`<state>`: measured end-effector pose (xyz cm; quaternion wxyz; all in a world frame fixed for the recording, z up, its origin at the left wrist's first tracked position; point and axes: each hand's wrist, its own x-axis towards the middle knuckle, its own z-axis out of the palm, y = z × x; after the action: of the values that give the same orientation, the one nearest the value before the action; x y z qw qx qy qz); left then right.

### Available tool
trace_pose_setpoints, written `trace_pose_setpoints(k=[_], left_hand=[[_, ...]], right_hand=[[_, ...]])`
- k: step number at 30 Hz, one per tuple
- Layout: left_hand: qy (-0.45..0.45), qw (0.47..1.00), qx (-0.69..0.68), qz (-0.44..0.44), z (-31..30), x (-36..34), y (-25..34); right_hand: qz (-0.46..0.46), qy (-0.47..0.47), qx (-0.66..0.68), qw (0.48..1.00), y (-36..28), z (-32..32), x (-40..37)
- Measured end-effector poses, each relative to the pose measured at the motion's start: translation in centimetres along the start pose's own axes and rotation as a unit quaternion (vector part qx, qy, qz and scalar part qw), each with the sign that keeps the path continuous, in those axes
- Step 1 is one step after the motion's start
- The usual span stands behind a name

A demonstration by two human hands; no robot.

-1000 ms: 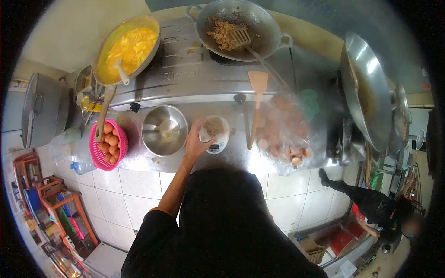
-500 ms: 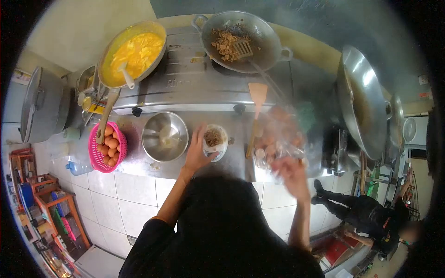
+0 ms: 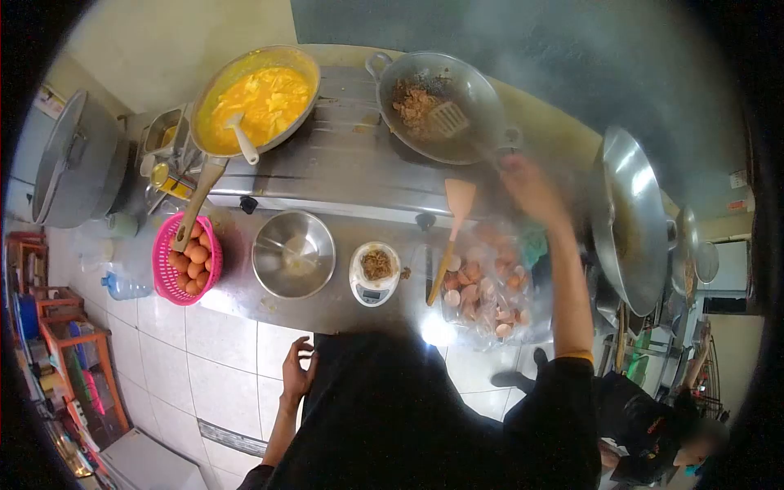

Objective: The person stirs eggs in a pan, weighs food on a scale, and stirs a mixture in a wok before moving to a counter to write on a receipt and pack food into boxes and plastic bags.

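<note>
My right hand [image 3: 531,189], blurred by motion, is closed around the handle of a slotted spatula at the wok's right side. The spatula's slotted head [image 3: 449,119] rests in the wok [image 3: 478,90] beside browned, crumbly food [image 3: 414,106]. My left hand [image 3: 300,369] hangs below the counter edge, fingers loosely bent and apart, holding nothing. Above it on the counter stands a white kitchen scale [image 3: 373,295] bearing a small portion of brown food [image 3: 376,264]. A steel bowl [image 3: 279,273] sits left of the scale.
Eggs fill a pink basket [image 3: 162,273] on the left. A pan of yellow egg mixture [image 3: 269,94] stands on the stove, its handle over the basket. Right of the scale lie a wooden-handled turner [image 3: 459,200] and a bag of eggshells [image 3: 482,294]. Another person [image 3: 645,416] is at right.
My left hand has left the scale and dropped below the counter. My right hand has moved from the eggshell bag up to the spatula at the wok. The view has shifted slightly.
</note>
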<state>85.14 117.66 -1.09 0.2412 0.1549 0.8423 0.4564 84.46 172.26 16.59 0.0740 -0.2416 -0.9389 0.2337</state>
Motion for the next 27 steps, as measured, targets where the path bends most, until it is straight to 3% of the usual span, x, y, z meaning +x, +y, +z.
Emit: trace_pose_setpoints(k=[2, 3, 5, 9, 11, 12, 14, 15, 17, 19, 20, 21, 23, 27], left_hand=[[-0.005, 0.999, -0.023, -0.033, 0.4, -1.5, -2.9], [-0.009, 0.997, -0.045, -0.063, 0.9, -2.1, -4.3], [-0.009, 0.993, -0.068, -0.097, 1.9, -2.9, -6.9], [-0.018, 0.992, -0.040, -0.118, 3.2, -3.6, -11.4], [-0.008, 0.991, -0.044, -0.123, 3.7, -4.2, -13.4], [-0.007, 0.992, -0.045, -0.121, 3.7, -4.6, -13.7], [-0.009, 0.990, -0.051, -0.134, 3.6, -5.3, -14.2], [-0.006, 0.990, -0.052, -0.133, 3.8, -6.0, -15.9], [-0.008, 0.970, -0.089, -0.225, 4.6, -7.1, -20.1], [-0.005, 0.956, -0.129, -0.264, 4.9, -7.8, -22.1], [-0.015, 0.962, -0.113, -0.249, 4.3, -8.1, -20.2], [-0.025, 0.967, -0.098, -0.233, 4.0, -8.4, -19.5], [-0.024, 0.963, -0.113, -0.243, 3.8, -8.1, -19.1], [-0.025, 0.964, -0.145, -0.223, 4.0, -7.3, -20.9]], right_hand=[[-0.011, 0.020, -0.153, 0.988, -2.4, -3.7, -0.5], [-0.013, 0.020, -0.154, 0.988, -2.4, -4.6, -0.2], [-0.087, 0.054, -0.268, 0.958, -1.3, -6.7, 0.8], [-0.006, -0.014, -0.206, 0.978, 0.7, -8.3, 4.7], [-0.158, 0.005, -0.123, 0.980, 4.8, -6.2, 6.5], [-0.159, 0.007, -0.124, 0.979, 4.8, -5.3, 6.3], [-0.044, -0.014, 0.055, 0.997, 2.9, -2.9, 5.4], [-0.007, -0.012, 0.045, 0.999, 1.5, -2.1, 4.7], [0.026, -0.011, 0.035, 0.999, 0.6, -0.9, 3.6], [0.042, 0.007, 0.201, 0.979, 1.7, 1.2, 3.0], [0.105, -0.021, 0.258, 0.960, 2.0, 1.5, 2.9], [0.106, -0.021, 0.258, 0.960, 1.6, 1.4, 2.7], [0.203, -0.026, 0.299, 0.932, 0.6, 1.0, 2.2], [0.200, -0.004, 0.299, 0.933, 0.0, 0.5, 1.2]])
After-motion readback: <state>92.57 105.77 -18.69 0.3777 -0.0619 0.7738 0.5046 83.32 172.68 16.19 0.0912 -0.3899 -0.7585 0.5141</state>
